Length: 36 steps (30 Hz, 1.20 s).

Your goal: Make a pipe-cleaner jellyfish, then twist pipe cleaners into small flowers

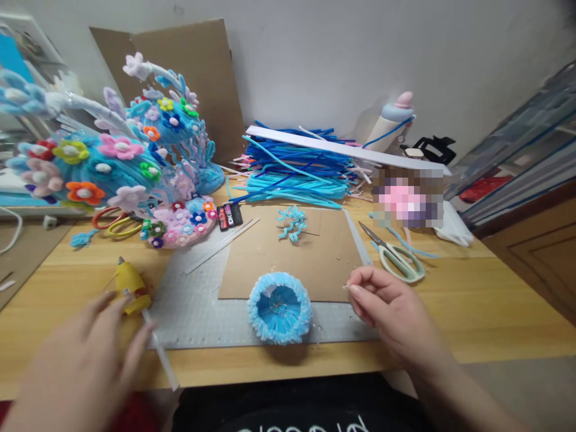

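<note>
My left hand point(90, 354), slightly blurred, is at the yellow glue gun point(130, 285), fingers spread; whether they touch it I cannot tell. A clear glue stick point(162, 360) juts from the gun's back end. My right hand point(382, 303) is closed in a pinch at the cardboard's right edge, with a tiny pale bit at the fingertips that I cannot make out. Between the hands, a fuzzy light-blue pipe-cleaner bowl point(256, 306) sits with its hollow side up on the grey cutting mat point(193, 318). Wavy blue pipe-cleaner pieces point(294, 225) lie on the cardboard sheet point(252, 270) behind it.
Green-handled scissors point(396, 258) lie at the right. A pile of blue pipe cleaners point(297, 180) lies at the back, under a white strip point(342, 148). Flower-covered pipe-cleaner lamps point(90, 171) stand at the left. A bottle point(384, 126) and a blurred-out patch are at the back right.
</note>
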Each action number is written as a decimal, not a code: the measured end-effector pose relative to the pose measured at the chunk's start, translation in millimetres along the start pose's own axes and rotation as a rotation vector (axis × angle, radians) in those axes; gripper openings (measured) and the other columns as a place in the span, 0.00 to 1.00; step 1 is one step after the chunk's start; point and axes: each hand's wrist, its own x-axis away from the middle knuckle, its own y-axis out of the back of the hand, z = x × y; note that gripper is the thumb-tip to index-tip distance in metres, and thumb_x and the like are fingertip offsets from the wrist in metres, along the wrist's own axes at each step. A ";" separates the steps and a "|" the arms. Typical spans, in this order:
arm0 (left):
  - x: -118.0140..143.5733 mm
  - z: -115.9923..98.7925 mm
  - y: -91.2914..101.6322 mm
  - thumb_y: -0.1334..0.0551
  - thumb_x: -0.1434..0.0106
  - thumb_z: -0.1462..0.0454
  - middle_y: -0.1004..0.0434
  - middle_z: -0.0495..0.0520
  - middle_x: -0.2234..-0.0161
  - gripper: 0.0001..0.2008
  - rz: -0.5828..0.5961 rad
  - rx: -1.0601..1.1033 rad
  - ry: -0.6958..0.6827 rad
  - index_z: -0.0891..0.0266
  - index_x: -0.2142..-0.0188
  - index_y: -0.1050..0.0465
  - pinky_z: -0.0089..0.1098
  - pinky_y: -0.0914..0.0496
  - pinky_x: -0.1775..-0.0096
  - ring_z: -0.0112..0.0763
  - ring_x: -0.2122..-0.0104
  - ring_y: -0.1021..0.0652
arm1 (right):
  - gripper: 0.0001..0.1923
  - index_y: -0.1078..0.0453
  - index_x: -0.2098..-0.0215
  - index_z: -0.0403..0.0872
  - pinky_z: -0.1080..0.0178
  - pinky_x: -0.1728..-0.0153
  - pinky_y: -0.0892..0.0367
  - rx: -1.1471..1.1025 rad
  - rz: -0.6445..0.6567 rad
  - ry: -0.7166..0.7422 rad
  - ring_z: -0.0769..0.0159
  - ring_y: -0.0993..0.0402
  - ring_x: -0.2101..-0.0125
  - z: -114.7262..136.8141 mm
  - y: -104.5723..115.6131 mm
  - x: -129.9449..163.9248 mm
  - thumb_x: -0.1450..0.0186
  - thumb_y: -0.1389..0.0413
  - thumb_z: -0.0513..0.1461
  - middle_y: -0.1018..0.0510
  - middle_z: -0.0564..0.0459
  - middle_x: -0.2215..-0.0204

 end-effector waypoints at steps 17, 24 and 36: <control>-17.2 -128.6 -16.2 0.37 0.42 0.61 0.36 0.60 0.45 0.33 0.249 0.513 -0.268 0.56 0.40 0.50 0.48 0.35 0.48 0.45 0.46 0.34 | 0.05 0.32 0.70 0.45 0.66 0.66 0.40 0.567 0.379 0.503 0.69 0.34 0.68 37.4 -32.9 -18.0 0.38 0.48 0.32 0.29 0.54 0.71; -13.9 -128.9 -20.8 0.38 0.41 0.61 0.36 0.61 0.46 0.33 0.178 0.471 -0.307 0.57 0.39 0.50 0.49 0.34 0.49 0.46 0.47 0.33 | 0.05 0.31 0.71 0.45 0.64 0.68 0.44 0.989 0.432 0.623 0.67 0.35 0.68 27.0 -50.5 -20.0 0.37 0.45 0.36 0.28 0.54 0.70; -14.2 -128.6 -19.6 0.36 0.43 0.61 0.35 0.61 0.46 0.35 0.152 0.450 -0.336 0.57 0.39 0.49 0.49 0.35 0.50 0.48 0.48 0.32 | 0.05 0.32 0.74 0.45 0.61 0.74 0.56 1.230 0.487 0.729 0.68 0.32 0.78 22.6 -60.2 -27.5 0.40 0.44 0.36 0.24 0.55 0.78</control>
